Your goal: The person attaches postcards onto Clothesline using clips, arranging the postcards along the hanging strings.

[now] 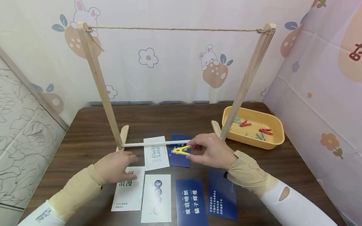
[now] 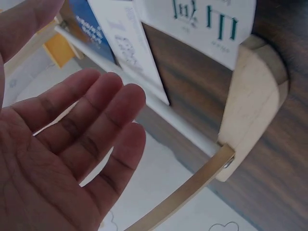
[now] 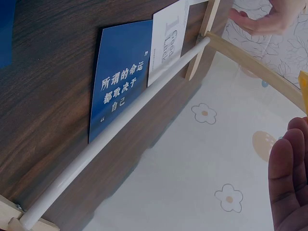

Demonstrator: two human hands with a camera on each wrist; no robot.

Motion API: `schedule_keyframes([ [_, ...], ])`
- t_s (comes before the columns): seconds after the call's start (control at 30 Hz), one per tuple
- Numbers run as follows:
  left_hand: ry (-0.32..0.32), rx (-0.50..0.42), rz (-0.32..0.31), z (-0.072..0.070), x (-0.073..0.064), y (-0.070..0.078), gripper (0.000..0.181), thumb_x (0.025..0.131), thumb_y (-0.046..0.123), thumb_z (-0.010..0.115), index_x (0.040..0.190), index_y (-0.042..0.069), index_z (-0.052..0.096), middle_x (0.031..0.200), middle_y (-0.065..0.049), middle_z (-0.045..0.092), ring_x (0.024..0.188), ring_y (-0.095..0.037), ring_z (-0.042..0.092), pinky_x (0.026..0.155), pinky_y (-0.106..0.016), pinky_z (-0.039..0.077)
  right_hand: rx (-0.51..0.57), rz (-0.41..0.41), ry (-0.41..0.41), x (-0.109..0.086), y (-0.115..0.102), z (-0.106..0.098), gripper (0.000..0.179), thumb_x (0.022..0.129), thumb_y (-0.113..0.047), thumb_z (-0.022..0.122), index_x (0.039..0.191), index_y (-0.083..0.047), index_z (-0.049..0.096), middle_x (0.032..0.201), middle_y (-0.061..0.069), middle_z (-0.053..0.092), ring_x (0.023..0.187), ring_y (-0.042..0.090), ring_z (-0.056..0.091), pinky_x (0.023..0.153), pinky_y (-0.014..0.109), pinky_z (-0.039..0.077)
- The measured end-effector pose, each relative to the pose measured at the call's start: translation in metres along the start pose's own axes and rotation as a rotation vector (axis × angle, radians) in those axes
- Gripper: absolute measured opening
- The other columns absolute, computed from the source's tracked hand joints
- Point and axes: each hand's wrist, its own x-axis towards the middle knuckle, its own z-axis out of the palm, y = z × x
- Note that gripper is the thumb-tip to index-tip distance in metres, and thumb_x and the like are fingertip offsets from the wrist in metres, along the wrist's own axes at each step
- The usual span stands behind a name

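My right hand [image 1: 211, 151] pinches a yellow clothespin [image 1: 182, 150] above a blue card [image 1: 179, 159] and the white rod [image 1: 156, 144]; in the right wrist view only an edge of the clothespin [image 3: 304, 86] shows. Over a white card [image 1: 127, 194] at the left hovers my left hand [image 1: 114, 167], its fingers loosely bent and holding nothing. The palm [image 2: 53, 159] faces the camera in the left wrist view. Between them lies the "Good Luck" card [image 1: 156, 157], partly under the rod. Nearer me are another white card [image 1: 156, 210] and two blue cards, one [image 1: 192, 204] beside the other [image 1: 223, 198].
A wooden frame with a left post [image 1: 99, 78] and a right post [image 1: 249, 75] stands on the brown table [image 1: 82, 155]. Twine [image 1: 174, 29] is strung between the post tops. Behind the right post, a yellow basket [image 1: 263, 145] holds several clothespins [image 1: 265, 131]. A printed curtain [image 1: 171, 76] hangs behind.
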Motion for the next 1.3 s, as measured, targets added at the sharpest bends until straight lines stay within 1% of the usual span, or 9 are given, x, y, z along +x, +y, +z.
schedule_keyframes([
  [0.13,-0.034,-0.005,-0.009,0.009,-0.001,0.000,0.051,0.084,0.032,0.094,0.118,-0.001,0.076,0.106,-0.010,0.075,0.091,-0.024,0.072,0.088,-0.046,0.064,0.006,0.003,0.002,-0.001,0.001,0.000,0.024,0.085,-0.011,0.092,0.105,-0.004,0.082,0.087,0.000,0.076,0.072,0.017,0.064,0.065,0.027,0.058],
  [0.23,-0.041,0.029,0.010,0.016,0.000,0.001,0.053,0.080,0.034,0.096,0.114,-0.002,0.076,0.100,-0.008,0.073,0.085,-0.021,0.068,0.085,-0.045,0.062,0.008,-0.003,0.008,-0.002,0.001,0.000,0.023,0.084,-0.009,0.092,0.104,-0.003,0.082,0.086,0.001,0.075,0.071,0.024,0.066,0.065,0.026,0.058],
  [0.37,-0.061,0.096,0.022,0.022,0.000,0.005,0.065,0.072,0.041,0.100,0.113,-0.003,0.075,0.100,-0.009,0.072,0.087,-0.025,0.068,0.087,-0.047,0.060,0.010,-0.005,0.007,-0.002,0.000,0.000,0.024,0.083,-0.009,0.093,0.104,-0.003,0.082,0.085,0.001,0.075,0.070,0.025,0.066,0.064,0.026,0.058],
  [0.5,-0.101,0.109,-0.002,0.026,0.001,0.008,0.075,0.066,0.045,0.102,0.115,-0.003,0.073,0.104,-0.012,0.072,0.095,-0.030,0.070,0.093,-0.050,0.059,0.007,0.005,0.001,-0.002,-0.003,-0.001,0.025,0.083,-0.011,0.093,0.104,-0.003,0.082,0.086,0.002,0.076,0.071,0.025,0.067,0.066,0.030,0.061],
  [0.67,-0.137,0.100,-0.039,0.031,0.003,0.008,0.079,0.065,0.044,0.104,0.117,-0.005,0.072,0.108,-0.015,0.071,0.099,-0.032,0.071,0.098,-0.051,0.058,0.007,0.001,-0.004,-0.003,-0.004,-0.001,0.025,0.084,-0.011,0.092,0.105,-0.002,0.082,0.087,0.002,0.076,0.072,0.025,0.068,0.066,0.032,0.062],
  [0.87,-0.142,0.116,-0.086,0.032,0.005,0.007,0.083,0.062,0.049,0.104,0.113,-0.006,0.071,0.100,-0.014,0.069,0.090,-0.029,0.068,0.096,-0.052,0.058,-0.004,0.009,-0.004,-0.003,-0.004,-0.001,0.025,0.083,-0.012,0.093,0.104,-0.003,0.083,0.087,0.001,0.076,0.073,0.021,0.067,0.066,0.028,0.061],
  [1.07,-0.159,0.102,-0.081,0.032,0.007,0.006,0.087,0.062,0.048,0.105,0.120,-0.006,0.070,0.103,-0.014,0.070,0.096,-0.031,0.070,0.099,-0.054,0.057,-0.008,0.020,-0.008,-0.003,-0.004,-0.002,0.025,0.084,-0.012,0.093,0.105,-0.004,0.083,0.089,0.002,0.078,0.074,0.018,0.067,0.067,0.024,0.060],
  [1.17,-0.167,0.087,-0.080,0.031,0.008,0.005,0.089,0.062,0.048,0.105,0.122,-0.005,0.068,0.105,-0.015,0.070,0.098,-0.032,0.069,0.098,-0.054,0.057,-0.005,0.024,-0.011,-0.003,-0.003,-0.002,0.026,0.084,-0.012,0.093,0.106,-0.004,0.082,0.090,0.004,0.078,0.074,0.022,0.068,0.067,0.026,0.061],
  [1.3,-0.179,0.073,-0.085,0.030,0.010,0.004,0.088,0.062,0.049,0.105,0.121,-0.005,0.068,0.103,-0.013,0.068,0.096,-0.030,0.066,0.096,-0.053,0.057,0.005,0.033,-0.014,-0.003,-0.001,-0.002,0.026,0.085,-0.012,0.092,0.107,-0.004,0.082,0.092,0.009,0.079,0.075,0.027,0.069,0.067,0.034,0.064],
])
